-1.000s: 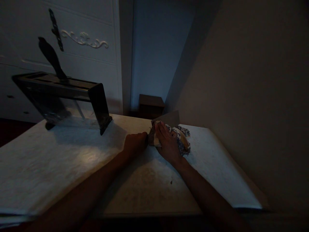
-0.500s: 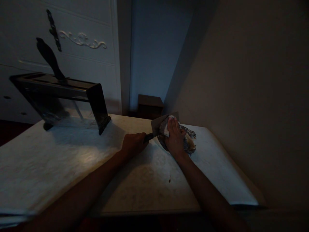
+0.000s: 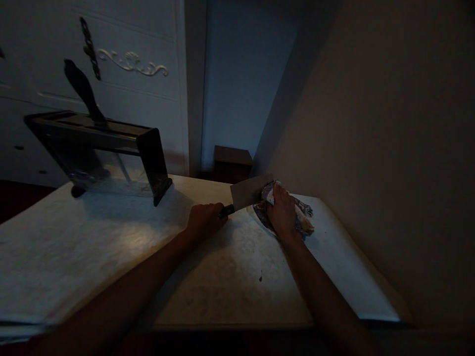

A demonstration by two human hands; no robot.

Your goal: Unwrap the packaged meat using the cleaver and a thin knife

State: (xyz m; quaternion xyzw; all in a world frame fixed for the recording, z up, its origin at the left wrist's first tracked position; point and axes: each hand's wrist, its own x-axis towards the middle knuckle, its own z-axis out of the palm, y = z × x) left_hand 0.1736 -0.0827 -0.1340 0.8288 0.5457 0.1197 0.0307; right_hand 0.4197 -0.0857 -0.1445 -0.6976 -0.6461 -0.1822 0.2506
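Observation:
My left hand [image 3: 206, 220] is closed round the dark handle of a cleaver [image 3: 247, 192]. Its broad grey blade points right, above the table. A patterned cloth [image 3: 305, 222], crumpled and grey-brown with light patches, is bunched under my right hand [image 3: 282, 210]. Fingers and cloth meet the blade at its far right end, and they cover part of it. Beneath the cloth lies a dark, pale-rimmed flat thing [image 3: 262, 217], mostly hidden; I cannot tell what it is.
A black-framed knife block [image 3: 100, 143] with clear sides and one black-handled tool stands at the left of the pale table [image 3: 148, 247]. A small dark speck [image 3: 260, 278] lies near the front. A wall [image 3: 371, 148] rises on the right; behind are a white door [image 3: 148, 109] and a brown box [image 3: 233, 157].
My right hand and the cloth have slid right along the blade towards its far end, uncovering more of the metal. My left hand keeps its hold on the handle. The view has shifted slightly.

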